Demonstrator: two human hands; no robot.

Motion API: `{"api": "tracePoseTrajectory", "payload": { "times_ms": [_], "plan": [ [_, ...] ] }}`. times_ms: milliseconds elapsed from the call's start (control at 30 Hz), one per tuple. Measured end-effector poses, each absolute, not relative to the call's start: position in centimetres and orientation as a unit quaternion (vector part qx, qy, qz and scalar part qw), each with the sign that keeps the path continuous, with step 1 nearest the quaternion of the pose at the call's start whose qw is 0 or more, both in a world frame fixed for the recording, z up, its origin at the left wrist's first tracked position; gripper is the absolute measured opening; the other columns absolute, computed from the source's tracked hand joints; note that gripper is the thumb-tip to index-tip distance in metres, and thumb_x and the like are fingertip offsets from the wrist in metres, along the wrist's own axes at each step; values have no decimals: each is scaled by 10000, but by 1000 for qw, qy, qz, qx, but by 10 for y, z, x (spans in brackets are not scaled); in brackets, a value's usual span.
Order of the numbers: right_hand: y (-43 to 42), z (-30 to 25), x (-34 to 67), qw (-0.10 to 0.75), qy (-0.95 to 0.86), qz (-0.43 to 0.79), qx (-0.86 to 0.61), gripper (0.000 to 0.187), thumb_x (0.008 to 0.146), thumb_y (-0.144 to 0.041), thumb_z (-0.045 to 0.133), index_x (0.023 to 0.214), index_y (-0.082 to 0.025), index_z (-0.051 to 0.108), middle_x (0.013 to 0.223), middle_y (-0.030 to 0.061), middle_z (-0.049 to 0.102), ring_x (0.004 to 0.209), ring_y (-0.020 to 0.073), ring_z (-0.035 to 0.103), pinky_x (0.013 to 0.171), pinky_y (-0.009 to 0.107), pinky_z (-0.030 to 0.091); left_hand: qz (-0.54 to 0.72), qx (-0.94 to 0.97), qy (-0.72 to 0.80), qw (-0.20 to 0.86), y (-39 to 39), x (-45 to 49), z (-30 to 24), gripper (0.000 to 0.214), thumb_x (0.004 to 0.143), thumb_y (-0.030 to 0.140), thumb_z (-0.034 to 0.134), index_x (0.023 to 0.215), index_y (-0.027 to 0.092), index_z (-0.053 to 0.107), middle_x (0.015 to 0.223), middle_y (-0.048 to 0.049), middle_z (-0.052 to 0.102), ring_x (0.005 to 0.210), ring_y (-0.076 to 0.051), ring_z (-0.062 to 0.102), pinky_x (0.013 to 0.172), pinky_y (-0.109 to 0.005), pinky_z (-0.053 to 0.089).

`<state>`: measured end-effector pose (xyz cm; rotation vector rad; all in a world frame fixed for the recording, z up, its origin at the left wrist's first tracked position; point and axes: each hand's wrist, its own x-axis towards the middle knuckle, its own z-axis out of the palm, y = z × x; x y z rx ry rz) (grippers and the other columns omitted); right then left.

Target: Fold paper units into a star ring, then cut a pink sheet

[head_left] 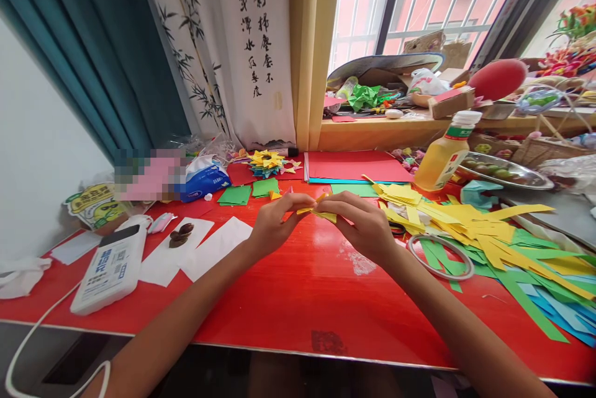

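Above the middle of the red table, both hands pinch one small folded piece of yellow paper point(325, 216). My left hand point(278, 224) has its thumb and fingers closed on the paper's left end. From the other side my right hand point(356, 219) grips it, fingers bent over the top. Much of the folded shape is hidden behind the fingers. Behind the left hand lie green paper squares point(235, 195). Further back sits a folded-paper ring of yellow and blue points point(266, 163). A heap of yellow paper strips point(470, 224) lies right of my right hand.
A tape roll point(468, 264) lies among green strips on the right. Behind it stand a bottle point(442, 159) and a metal tray point(535, 182). Red paper sheets point(358, 166) are stacked at the back. On the left are a white cabled device point(109, 271), white paper point(216, 249) and tissues point(205, 177).
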<state>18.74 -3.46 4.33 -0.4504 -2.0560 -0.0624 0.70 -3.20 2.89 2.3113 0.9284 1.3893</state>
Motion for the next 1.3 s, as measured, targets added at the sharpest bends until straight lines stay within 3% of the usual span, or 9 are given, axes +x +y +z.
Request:
{"api": "tracePoseTrajectory", "payload": {
  "times_ms": [600,1100,1300],
  "plan": [
    [-34,43,187,497,-845,-14,-197,278,834,-105,407,958,-242,614,791,33,617,744,125,587,658,249,482,475,808,321,138,-30,8,26,166,812,202,487,973,194,524,959,-24,648,881,-132,626,743,-203,509],
    [-33,46,188,491,-829,92,-251,195,821,-178,480,915,-257,632,802,6,618,725,112,573,656,234,451,479,806,319,137,-31,7,26,163,811,200,485,969,197,527,938,-14,650,850,-124,631,730,-203,517],
    [-33,48,189,472,-820,156,-285,134,808,-217,503,806,-195,635,767,18,623,695,117,559,622,243,444,466,819,319,101,-30,6,24,187,809,154,490,986,204,525,938,-7,648,845,-106,627,729,-185,509]
  ]
}}
